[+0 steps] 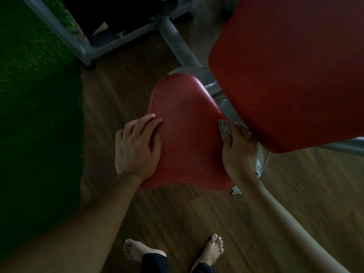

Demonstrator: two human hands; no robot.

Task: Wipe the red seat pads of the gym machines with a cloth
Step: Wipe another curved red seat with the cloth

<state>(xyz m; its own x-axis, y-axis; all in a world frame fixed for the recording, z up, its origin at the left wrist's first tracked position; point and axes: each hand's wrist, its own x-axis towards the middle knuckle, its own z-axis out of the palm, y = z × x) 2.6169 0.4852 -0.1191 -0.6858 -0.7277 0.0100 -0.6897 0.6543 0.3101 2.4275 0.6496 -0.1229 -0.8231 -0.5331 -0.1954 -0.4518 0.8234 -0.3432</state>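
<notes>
A red seat pad [187,138], rounded and narrower at the far end, sits in the middle of the view. My left hand [137,144] rests flat on its left edge with the fingers spread. At the pad's right edge my right hand [239,148] holds a small grey cloth [225,127] and presses it against the seat. Most of the cloth is hidden under the fingers. A large red back pad [291,71] rises above and to the right, just over my right hand.
The grey metal frame [181,46] of the machine runs behind the seat. Another grey frame [65,34] borders green artificial turf [35,115] on the left. The floor [197,217] is brown wood planks. My bare feet [212,251] stand below the seat.
</notes>
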